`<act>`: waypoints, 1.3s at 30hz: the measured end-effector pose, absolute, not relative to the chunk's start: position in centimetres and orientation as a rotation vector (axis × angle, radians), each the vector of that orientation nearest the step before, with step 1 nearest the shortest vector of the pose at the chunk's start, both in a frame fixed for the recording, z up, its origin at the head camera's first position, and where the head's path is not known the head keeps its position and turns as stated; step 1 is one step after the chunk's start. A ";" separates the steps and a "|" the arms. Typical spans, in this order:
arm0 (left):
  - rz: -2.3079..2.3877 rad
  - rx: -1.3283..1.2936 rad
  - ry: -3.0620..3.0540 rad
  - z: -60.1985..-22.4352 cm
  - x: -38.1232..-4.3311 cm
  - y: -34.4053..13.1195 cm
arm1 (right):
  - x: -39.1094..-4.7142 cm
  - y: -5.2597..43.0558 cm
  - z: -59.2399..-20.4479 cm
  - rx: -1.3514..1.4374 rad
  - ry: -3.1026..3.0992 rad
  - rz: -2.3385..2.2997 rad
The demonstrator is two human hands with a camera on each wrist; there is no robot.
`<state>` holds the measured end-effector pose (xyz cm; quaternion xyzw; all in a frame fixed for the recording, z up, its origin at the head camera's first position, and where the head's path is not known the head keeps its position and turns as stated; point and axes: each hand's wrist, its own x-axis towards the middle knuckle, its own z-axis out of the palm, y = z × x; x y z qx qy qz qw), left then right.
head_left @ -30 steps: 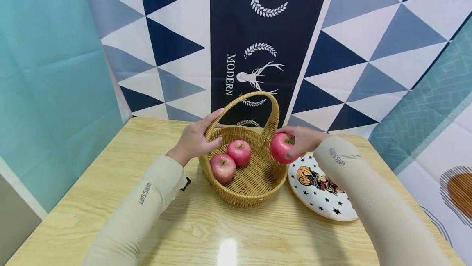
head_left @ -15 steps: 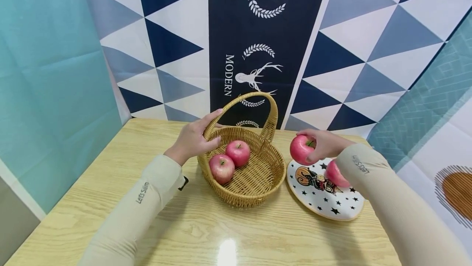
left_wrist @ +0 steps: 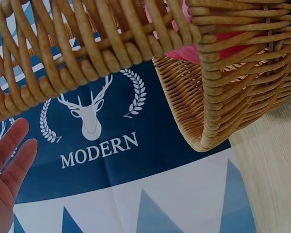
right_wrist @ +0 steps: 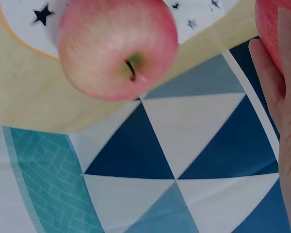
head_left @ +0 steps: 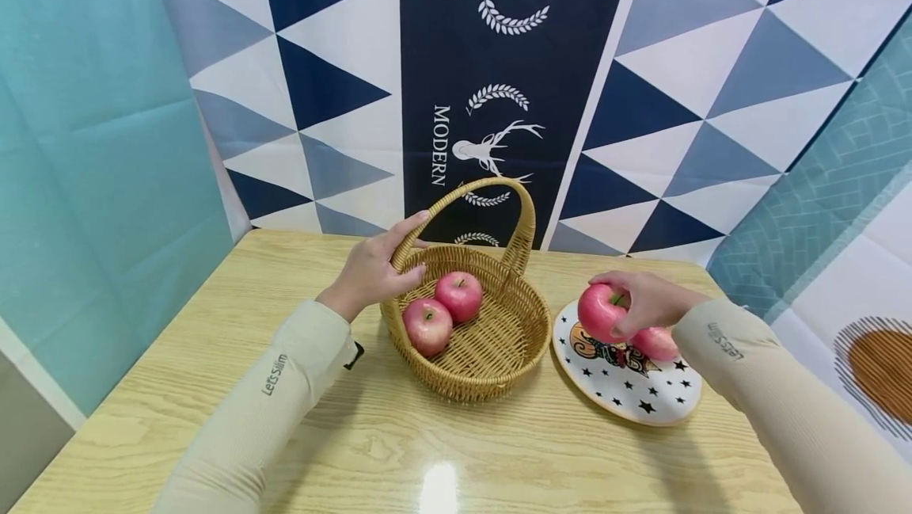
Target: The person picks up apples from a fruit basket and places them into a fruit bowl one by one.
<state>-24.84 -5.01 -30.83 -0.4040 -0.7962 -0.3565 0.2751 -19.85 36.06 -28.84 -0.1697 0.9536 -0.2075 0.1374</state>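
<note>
My right hand holds a red apple over the plate, fingers at its back and thumb in front. Below, a second apple rests on the round white plate, partly hidden by the hand in the head view. That plated apple shows whole stem and pale side in the right wrist view. A wicker basket stands left of the plate with two apples inside, a front apple and a rear apple. My left hand grips the left foot of its arched handle.
All of it stands on a light wooden table. A patterned cloth backdrop hangs right behind the table. A teal curtain borders the left side, and more patterned cloth hangs on the right.
My right hand has carried its apple rightward from the basket's right rim to above the plate, then lower. The plated apple has come into view. My left hand keeps its place on the handle.
</note>
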 end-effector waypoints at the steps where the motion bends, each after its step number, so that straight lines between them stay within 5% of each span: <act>1: -0.961 -1.091 -2.138 -30.8 -24.8 -5.0 | -19.7 36.2 -29.1 -0.495 2.753 -0.605; 39: -1.001 -1.083 -2.155 -30.8 -24.7 -4.9 | -14.0 41.6 -35.0 -0.606 2.771 -0.894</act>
